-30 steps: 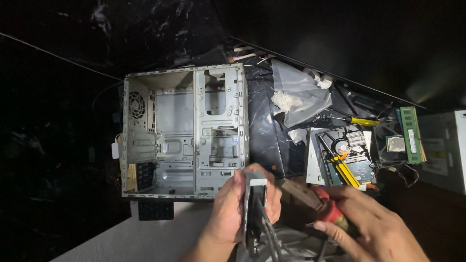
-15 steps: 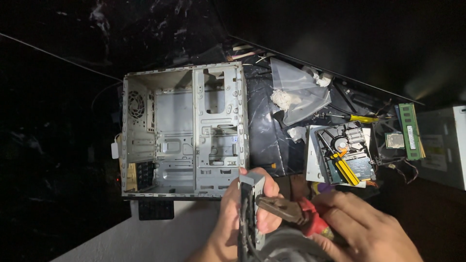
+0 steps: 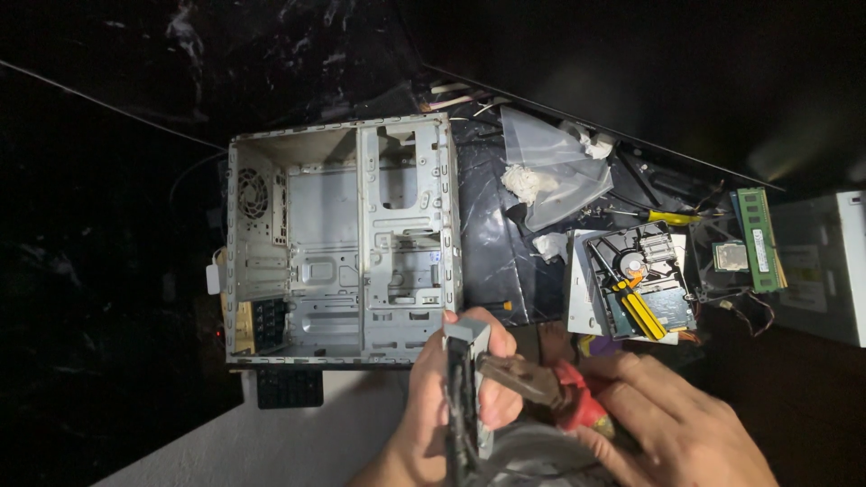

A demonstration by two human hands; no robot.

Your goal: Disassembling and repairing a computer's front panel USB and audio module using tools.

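Since a second ago the pliers (image 3: 528, 383) have slid left, so their tips now meet the grey flat component (image 3: 465, 397) that stood a little higher and further right. The left hand (image 3: 446, 410) is wrapped around that component, holding it on edge, thumb over its top near the lower rim of the empty computer case (image 3: 338, 243); held upright like this, its narrow side faces the tool. The right hand (image 3: 672, 428) is closed on the red handles, just right of the component, and steers the jaws onto its edge. Grey cables (image 3: 532, 455) hang below both hands. Well apart on the dark surface (image 3: 812, 397) lie an opened hard drive (image 3: 640, 280) with a yellow-handled screwdriver across it, a green memory stick (image 3: 758, 239) and a clear plastic bag (image 3: 555, 176).
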